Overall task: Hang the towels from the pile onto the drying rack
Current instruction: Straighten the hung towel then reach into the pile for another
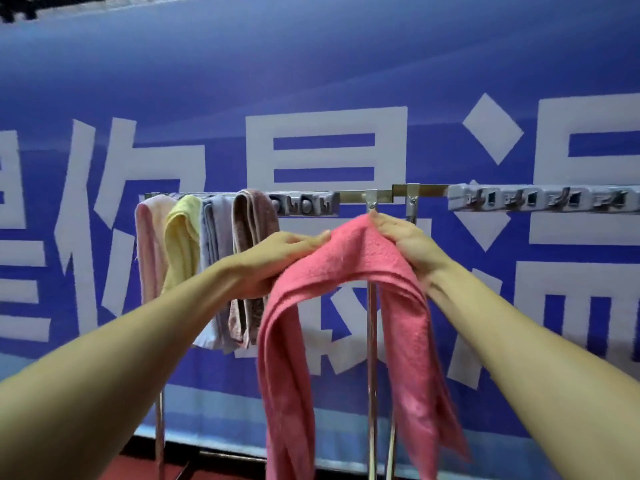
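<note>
I hold a coral-pink towel (pixel 349 258) up in front of the metal drying rack (pixel 356 195). My left hand (pixel 277 258) grips its left side and my right hand (pixel 405 240) pinches its top right, just below the rack's top bar. The towel is draped in an arch, both ends hanging down loose. On the bar's left part hang several towels: a pale pink one (pixel 149 244), a yellow one (pixel 181 237), a lavender one (pixel 216 237) and a mauve-brown one (pixel 252 223).
A grey clip strip (pixel 304 204) sits on the bar right of the hung towels, and a second one (pixel 540 199) runs along the right bar. The rack's upright poles (pixel 372 358) stand behind the towel. A blue banner (pixel 311 81) with large white characters fills the background.
</note>
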